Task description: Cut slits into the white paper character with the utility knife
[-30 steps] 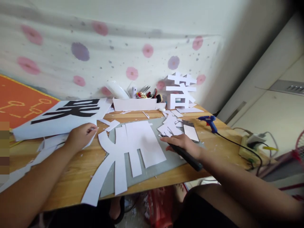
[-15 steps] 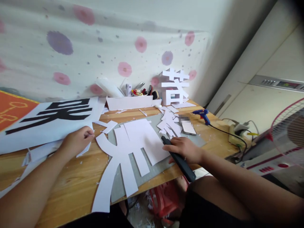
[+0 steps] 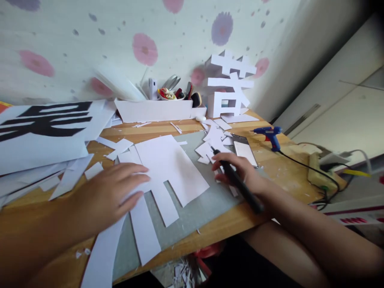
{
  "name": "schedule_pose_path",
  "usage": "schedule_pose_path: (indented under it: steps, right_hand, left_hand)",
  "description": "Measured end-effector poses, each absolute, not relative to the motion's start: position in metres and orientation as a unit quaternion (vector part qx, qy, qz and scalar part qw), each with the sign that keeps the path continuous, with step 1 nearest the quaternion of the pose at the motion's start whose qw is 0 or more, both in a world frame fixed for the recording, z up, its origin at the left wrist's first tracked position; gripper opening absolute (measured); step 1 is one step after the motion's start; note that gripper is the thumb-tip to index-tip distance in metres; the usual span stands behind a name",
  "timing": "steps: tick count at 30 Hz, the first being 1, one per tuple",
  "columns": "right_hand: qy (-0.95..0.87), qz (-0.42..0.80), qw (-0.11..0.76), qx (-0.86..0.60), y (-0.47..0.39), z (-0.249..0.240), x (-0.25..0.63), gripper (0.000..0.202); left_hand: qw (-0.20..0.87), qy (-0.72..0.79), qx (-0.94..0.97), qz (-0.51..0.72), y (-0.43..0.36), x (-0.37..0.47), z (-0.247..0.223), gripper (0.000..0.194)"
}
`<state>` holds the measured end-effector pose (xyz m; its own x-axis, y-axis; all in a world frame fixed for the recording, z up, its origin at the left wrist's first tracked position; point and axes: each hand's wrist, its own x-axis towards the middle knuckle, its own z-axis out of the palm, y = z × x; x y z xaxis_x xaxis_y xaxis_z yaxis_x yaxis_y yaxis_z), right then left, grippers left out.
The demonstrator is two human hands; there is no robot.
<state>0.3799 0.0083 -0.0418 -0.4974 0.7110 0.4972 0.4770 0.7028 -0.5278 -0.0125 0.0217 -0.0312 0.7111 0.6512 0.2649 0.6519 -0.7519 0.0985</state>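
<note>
Landmark: grey cutting mat [image 3: 198,208], lying on the wooden table [image 3: 279,176] at its near edge.

Item 1. White paper cutout [image 3: 163,170], a large shape with several long strips running off it. Lies flat across the left and middle of the mat, its lowest strip reaching past the mat's near left corner and over the table edge.

Item 2. Left hand [image 3: 109,196]. Palm down, fingers spread flat, pressing on the left part of the cutout at the mat's left edge. It closes around nothing; it only rests on the paper.

Item 3. Right hand [image 3: 240,172]. At the right side of the mat, fingers curled firmly round a black knife [image 3: 237,182] held like a pen. The tip points away from the person toward the mat's far right corner, close to the scraps there; whether it touches paper cannot be told.

Item 4. Paper scraps [image 3: 214,144], small white offcuts heaped on the mat's far right corner.

Item 5. Phone [image 3: 245,150], lying flat just right of the mat's far right corner.

Item 6. Blue glue gun [image 3: 270,135], on the table right of the mat, beyond the phone, with a black cord trailing right.

Item 7. White box [image 3: 156,110] of tools, behind the mat against the flowered wall.

Item 8. Standing white paper character [image 3: 229,86], behind the mat's far right corner.

Item 9. Printed sheet [image 3: 39,134] with black strokes, well left of the mat.
</note>
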Motion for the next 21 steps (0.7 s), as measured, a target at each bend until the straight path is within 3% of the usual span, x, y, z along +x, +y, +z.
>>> schedule_pose_path:
  steps: [3, 6, 9, 14, 21]
  right_hand:
    - [-0.735, 0.267, 0.486, -0.39, 0.008, -0.051, 0.383, 0.036]
    - [-0.654, 0.321, 0.543, -0.419, 0.011, -0.062, 0.387, 0.04]
    - [-0.636, 0.305, 0.56, -0.435, 0.016, -0.067, 0.391, 0.037]
    - [-0.625, 0.276, 0.58, -0.443, 0.018, -0.063, 0.385, 0.026]
    - [-0.644, 0.329, 0.541, -0.429, 0.005, -0.06, 0.357, 0.033]
  left_hand:
    - [0.041, -0.248, -0.959, -0.133, 0.014, 0.017, -0.04, 0.029]
    - [0.073, -0.23, -0.962, -0.126, 0.013, 0.032, -0.047, 0.027]
    - [0.108, -0.216, -0.961, -0.132, 0.01, 0.037, -0.05, 0.028]
    - [0.161, -0.201, -0.952, -0.163, 0.003, 0.04, -0.055, 0.045]
    - [0.141, -0.201, -0.954, -0.172, -0.001, 0.037, -0.054, 0.034]
